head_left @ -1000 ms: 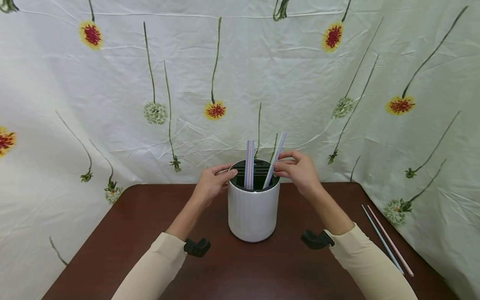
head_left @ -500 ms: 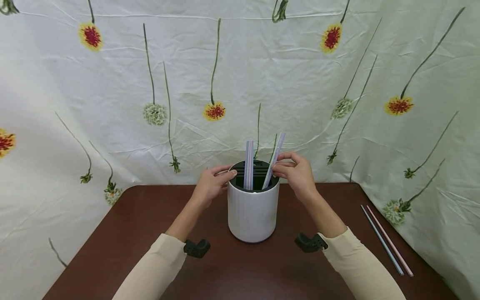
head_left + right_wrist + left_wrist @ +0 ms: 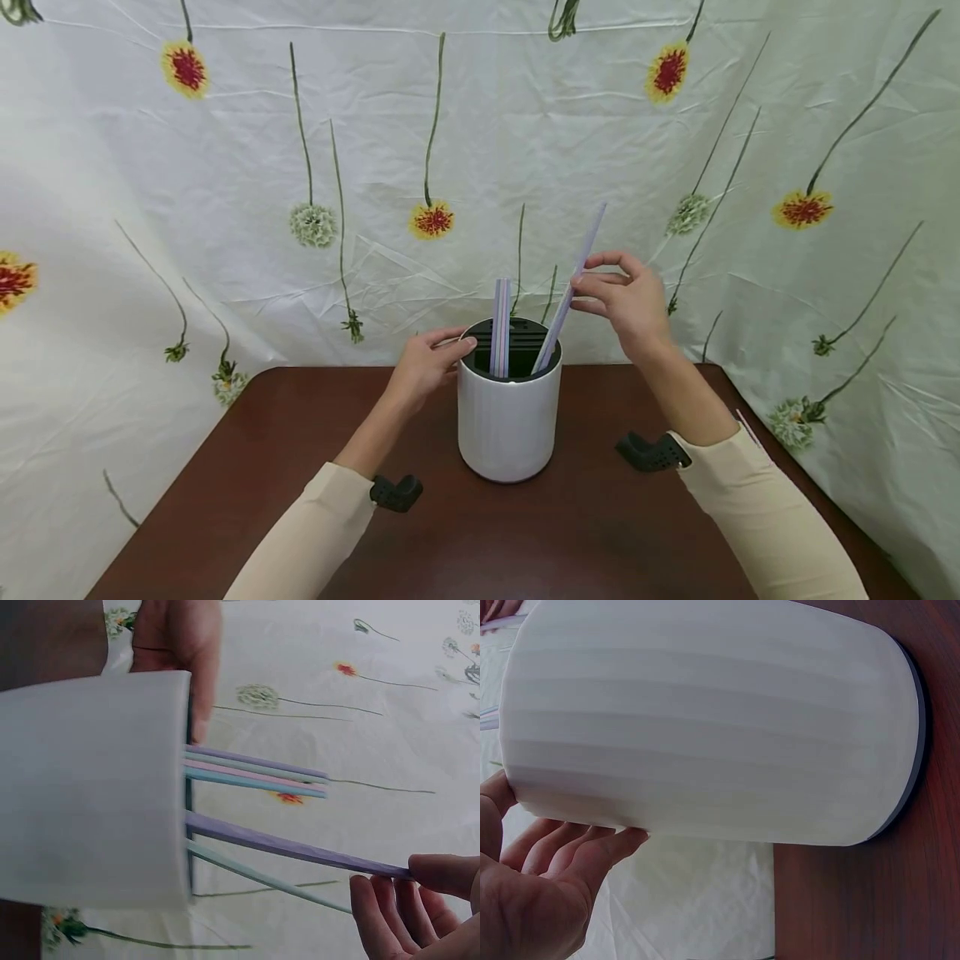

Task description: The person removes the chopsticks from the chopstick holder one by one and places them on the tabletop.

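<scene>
A white ribbed utensil holder (image 3: 508,429) with a dark slotted top stands upright on the table. My left hand (image 3: 422,367) holds its left side, thumb over the rim and fingertips against the outer wall. Between thumb and fingers, my right hand (image 3: 630,304) pinches a purple chopstick (image 3: 589,240) near its top end. This chopstick leans right, its lower end inside the holder. Beside it, in the right wrist view, a pale green chopstick (image 3: 270,880) slants out toward my fingertips. Several pastel chopsticks (image 3: 500,325) stand close together in the holder's front opening.
At the table's right side, a pink stick (image 3: 742,419) shows only its tip past my right sleeve. The dark brown table (image 3: 315,450) ends just behind the holder. A white flowered cloth (image 3: 360,150) hangs behind it.
My right hand has moved up and to the right, drawing the purple chopstick higher out of the holder. My left hand stays at the rim. My right forearm now covers most of the sticks on the table.
</scene>
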The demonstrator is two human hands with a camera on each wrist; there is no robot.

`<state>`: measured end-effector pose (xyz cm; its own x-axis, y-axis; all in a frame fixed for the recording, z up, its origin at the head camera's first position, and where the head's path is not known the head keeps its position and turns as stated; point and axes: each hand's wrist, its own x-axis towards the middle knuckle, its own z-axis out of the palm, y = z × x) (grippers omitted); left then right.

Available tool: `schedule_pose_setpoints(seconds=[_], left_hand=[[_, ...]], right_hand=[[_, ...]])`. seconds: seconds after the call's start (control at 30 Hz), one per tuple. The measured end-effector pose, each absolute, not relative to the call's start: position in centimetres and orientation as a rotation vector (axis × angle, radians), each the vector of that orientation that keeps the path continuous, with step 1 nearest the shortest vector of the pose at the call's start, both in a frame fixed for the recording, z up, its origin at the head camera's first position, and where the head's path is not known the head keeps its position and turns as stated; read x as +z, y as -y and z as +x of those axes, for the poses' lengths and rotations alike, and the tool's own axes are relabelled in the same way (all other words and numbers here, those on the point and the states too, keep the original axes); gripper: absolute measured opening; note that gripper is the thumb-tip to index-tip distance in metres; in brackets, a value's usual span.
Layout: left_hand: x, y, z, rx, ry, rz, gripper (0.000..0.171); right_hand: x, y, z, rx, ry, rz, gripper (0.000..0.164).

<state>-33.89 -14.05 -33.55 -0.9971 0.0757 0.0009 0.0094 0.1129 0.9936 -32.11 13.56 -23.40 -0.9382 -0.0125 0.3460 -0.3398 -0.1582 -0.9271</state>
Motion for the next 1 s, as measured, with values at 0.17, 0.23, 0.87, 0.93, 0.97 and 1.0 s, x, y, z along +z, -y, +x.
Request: schedule_pose_setpoints(seconds=[0.17, 0.23, 0.87, 0.93, 0.97, 1.0], left_hand=[[-33.4, 14.1, -33.9, 2.059, -2.303, 0.083, 0.049], [-33.4, 14.1, -33.9, 2.056, -2.31, 0.082, 0.049], [-33.1, 14.1, -33.9, 2.059, -2.295, 0.099, 0.049], [-33.2, 14.0, -33.9, 2.052, -2.299, 0.093, 0.049], [-33.2, 14.0, -33.9, 2.052, -2.305, 0.093, 0.049], [-33.2, 14.0, -33.9, 2.054, -2.308, 0.092, 0.049]], right_hand=[[-20.9, -15.3, -31.6, 2.207, 1.769, 0.446, 0.023], [-20.3, -16.2, -31.4, 2.202, 1.749, 0.448, 0.023], [-25.0, -28.6, -30.6, 1.568, 2.39, 0.077, 0.028], [-25.8, -29.7, -30.6, 1.528, 2.456, 0.056, 0.029], [-26.2, -30.2, -30.6, 1.518, 2.482, 0.05, 0.03], [-26.6, -30.7, -30.6, 1.516, 2.505, 0.048, 0.032]])
